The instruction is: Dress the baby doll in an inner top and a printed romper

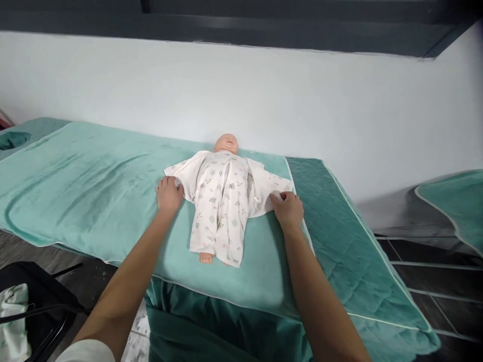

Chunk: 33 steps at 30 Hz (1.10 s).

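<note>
White print gown, L hand (169,194) & R hand (289,208) each w/ closed grip on sleeve.

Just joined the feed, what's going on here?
A person's bare hands are handling the clothes on a baby doll, which lies face up on a light green cover by the wall. The left hand and right hand are each at the edge of a spread sleeve of the white printed garment. The garment covers the doll's body and most of its legs; its head and a foot show.
</note>
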Tool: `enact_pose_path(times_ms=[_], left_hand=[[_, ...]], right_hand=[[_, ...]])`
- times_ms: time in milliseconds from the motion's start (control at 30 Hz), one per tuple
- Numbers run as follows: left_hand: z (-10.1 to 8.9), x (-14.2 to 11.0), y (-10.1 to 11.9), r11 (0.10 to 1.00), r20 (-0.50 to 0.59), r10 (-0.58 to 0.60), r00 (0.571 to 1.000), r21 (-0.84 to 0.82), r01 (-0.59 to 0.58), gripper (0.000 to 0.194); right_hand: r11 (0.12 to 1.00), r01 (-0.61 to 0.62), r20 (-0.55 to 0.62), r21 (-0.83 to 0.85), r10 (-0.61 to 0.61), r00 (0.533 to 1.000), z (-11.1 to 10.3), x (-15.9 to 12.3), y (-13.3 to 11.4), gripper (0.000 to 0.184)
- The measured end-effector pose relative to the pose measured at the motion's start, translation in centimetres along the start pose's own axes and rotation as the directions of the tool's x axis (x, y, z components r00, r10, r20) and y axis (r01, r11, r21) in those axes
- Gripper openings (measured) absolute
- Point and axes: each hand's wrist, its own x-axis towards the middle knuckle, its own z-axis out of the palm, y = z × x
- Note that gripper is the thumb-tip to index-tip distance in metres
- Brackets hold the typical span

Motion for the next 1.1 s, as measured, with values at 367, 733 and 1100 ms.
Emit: enact_pose_path(times_ms=[367,733,1100], left_hand=[[-0.1,-0.4,0.5,0.985,-0.057,-0.152,0.987,0.070,0.156,0.044],[-1.4,-1.8,0.8,0.887,-0.044,0.186,0.982,-0.422,-0.187,0.033],[-4.2,-6.2,13.4,0.673,-0.036,0.674,0.738,-0.382,-0.633,0.010]], right_hand=[[0.738,0.242,0.211,0.629,-0.462,0.861,-3.2,-2.6,-10.1,0.032],[0.645,0.127,0.366,0.754,-0.573,0.734,-4.3,-1.5,-14.7,0.014],[0.675,0.156,0.182,0.721,-0.401,0.898,4.0,4.8,-15.4,0.029]])
